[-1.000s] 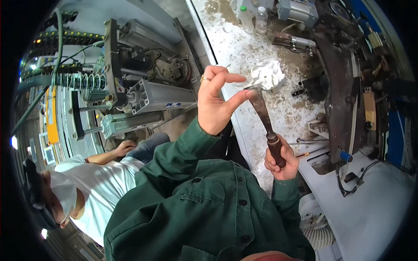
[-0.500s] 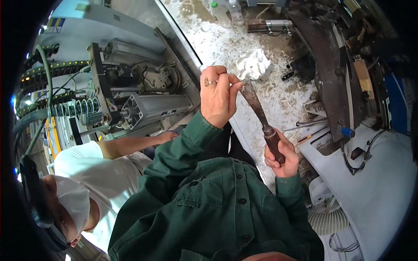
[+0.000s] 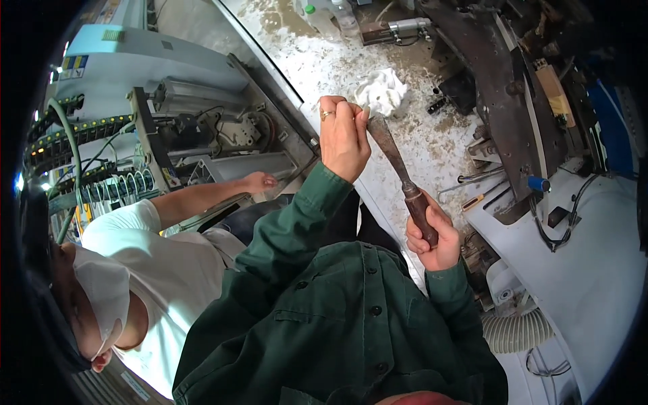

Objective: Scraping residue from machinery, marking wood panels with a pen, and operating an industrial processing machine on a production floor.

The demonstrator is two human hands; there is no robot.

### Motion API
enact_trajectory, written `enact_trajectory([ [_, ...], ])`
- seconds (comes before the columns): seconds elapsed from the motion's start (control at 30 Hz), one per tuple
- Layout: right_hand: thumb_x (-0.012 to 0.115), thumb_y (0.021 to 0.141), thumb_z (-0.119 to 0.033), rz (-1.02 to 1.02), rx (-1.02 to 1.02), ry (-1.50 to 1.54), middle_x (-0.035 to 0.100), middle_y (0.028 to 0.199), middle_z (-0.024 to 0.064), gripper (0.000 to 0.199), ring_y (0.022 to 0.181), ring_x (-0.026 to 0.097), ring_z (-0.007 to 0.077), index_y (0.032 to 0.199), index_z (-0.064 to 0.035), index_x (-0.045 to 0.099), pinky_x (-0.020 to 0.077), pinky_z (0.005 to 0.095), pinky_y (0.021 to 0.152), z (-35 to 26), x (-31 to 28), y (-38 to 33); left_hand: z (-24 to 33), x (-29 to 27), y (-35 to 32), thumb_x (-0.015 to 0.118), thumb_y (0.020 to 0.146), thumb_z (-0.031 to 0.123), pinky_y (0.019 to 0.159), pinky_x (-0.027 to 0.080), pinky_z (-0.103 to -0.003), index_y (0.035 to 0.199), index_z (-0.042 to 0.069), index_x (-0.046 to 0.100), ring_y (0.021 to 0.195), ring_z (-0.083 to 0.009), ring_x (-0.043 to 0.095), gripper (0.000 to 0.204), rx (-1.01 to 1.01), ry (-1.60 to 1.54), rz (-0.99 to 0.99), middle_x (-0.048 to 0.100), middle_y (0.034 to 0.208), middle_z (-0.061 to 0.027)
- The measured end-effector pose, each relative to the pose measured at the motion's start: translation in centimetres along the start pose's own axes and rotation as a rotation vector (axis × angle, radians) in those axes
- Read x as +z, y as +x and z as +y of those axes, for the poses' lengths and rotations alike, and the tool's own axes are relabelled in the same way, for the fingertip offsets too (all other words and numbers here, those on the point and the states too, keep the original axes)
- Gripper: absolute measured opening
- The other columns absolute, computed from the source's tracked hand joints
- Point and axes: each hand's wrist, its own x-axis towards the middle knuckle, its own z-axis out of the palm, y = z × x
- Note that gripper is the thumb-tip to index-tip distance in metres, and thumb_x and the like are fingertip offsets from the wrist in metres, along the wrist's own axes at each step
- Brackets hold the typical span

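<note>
My right hand (image 3: 435, 233) is closed around the dark wooden handle of a scraper (image 3: 390, 148). Its flat, rust-brown blade points up and away to the left. Beside the blade's end is my left hand (image 3: 343, 138), fingers bent and thumb drawn against them, a ring on one finger. Whether it pinches anything, or touches the blade's corner, I cannot tell. Just beyond the blade, a crumpled white cloth (image 3: 383, 92) lies on the dirty white tabletop (image 3: 422, 138).
A co-worker in a white shirt (image 3: 169, 263) and mask stands at my left, one arm stretched forward by machinery with cylinders (image 3: 236, 165). A large dark metal plate (image 3: 509, 101) stands at the right. Plastic bottles (image 3: 345, 19) and a metal clamp-like part (image 3: 405, 28) lie at the far end.
My left fingers have shifted slightly off the blade's end, and the scraper has moved a little left. The co-worker's arm has reached farther forward. The whole view has shifted slightly.
</note>
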Motion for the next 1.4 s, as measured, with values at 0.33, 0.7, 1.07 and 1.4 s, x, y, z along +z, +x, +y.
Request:
enact_trajectory([
  [0.33, 0.043, 0.086, -0.03, 0.107, -0.167, -0.074, 0.041, 0.06, 0.0058, 0.046, 0.039, 0.03, 0.0077, 0.126, -0.0087, 0.036, 0.0256, 0.0205, 0.039, -1.0, -2.1, -2.5, -2.0, -0.5, 1.5, 0.048, 0.087, 0.02, 0.058, 0.036, -0.037, 0.071, -0.002, 0.051, 0.065, -0.0297, 0.045, 0.027, -0.267, -0.104, -0.177, 0.044, 0.076, -0.0157],
  [0.7, 0.057, 0.076, -0.003, 0.375, -1.009, -1.206, 0.058, 0.072, 0.0082, 0.033, 0.06, 0.053, 0.0141, 0.108, 0.0044, 0.054, 0.0416, 0.0235, 0.054, -0.9, -2.4, -2.6, 3.6, -0.7, 1.8, 0.063, 0.08, 0.023, 0.064, 0.041, -0.02, 0.098, -0.002, 0.06, 0.071, -0.0052, 0.05, 0.031, -0.658, -0.83, -0.463, 0.059, 0.08, -0.0008],
  [1.07, 0.063, 0.07, 0.0, 0.418, -1.004, -1.486, 0.059, 0.085, 0.0148, 0.045, 0.068, 0.056, 0.0214, 0.113, 0.0043, 0.051, 0.0445, 0.028, 0.063, -0.9, -1.6, -2.7, 5.0, 0.2, 0.6, 0.063, 0.079, 0.018, 0.058, 0.04, -0.02, 0.08, -0.003, 0.059, 0.061, -0.0063, 0.05, 0.022, -0.712, -0.815, -0.395, 0.057, 0.067, -0.001],
  [1.4, 0.065, 0.071, -0.008, 0.497, -0.843, -1.329, 0.058, 0.089, 0.0177, 0.045, 0.077, 0.059, 0.0254, 0.111, 0.0053, 0.05, 0.0451, 0.0308, 0.068, 1.2, 0.8, -1.3, 4.5, 0.8, 0.3, 0.053, 0.084, 0.013, 0.057, 0.038, -0.031, 0.067, 0.0, 0.046, 0.048, -0.0263, 0.039, 0.022, -0.279, -0.18, -0.15, 0.043, 0.053, -0.0126],
])
